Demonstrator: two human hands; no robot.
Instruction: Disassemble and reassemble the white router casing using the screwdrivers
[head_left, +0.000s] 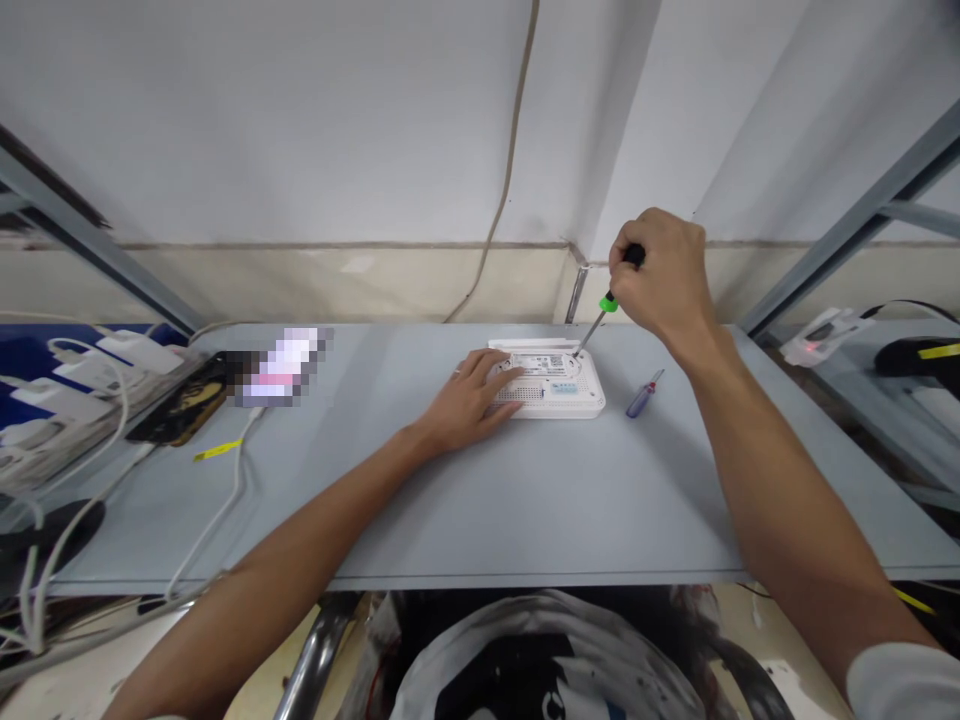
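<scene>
A white plastic device (574, 403) with vent holes and printed labels, which looks like a router, lies on the grey-blue table (480, 500). Spread over its left end, my left hand (474, 400) rests with the fingers flat and apart. My right hand (664, 270) is closed around the black handle of a screwdriver (608, 303) with a green collar. The slanted shaft reaches down to the upper right part of the device, near the label's edge. A smaller screwdriver (643, 397) with a purple see-through handle lies to the right of the device.
On the left lie a dark phone (184, 400), a lit phone (283, 370) with a blurred screen, and a white cable (238, 480) with a yellow tag. White chargers (82, 375) crowd the far left. Metal frame posts (847, 220) flank the table, with a wall behind.
</scene>
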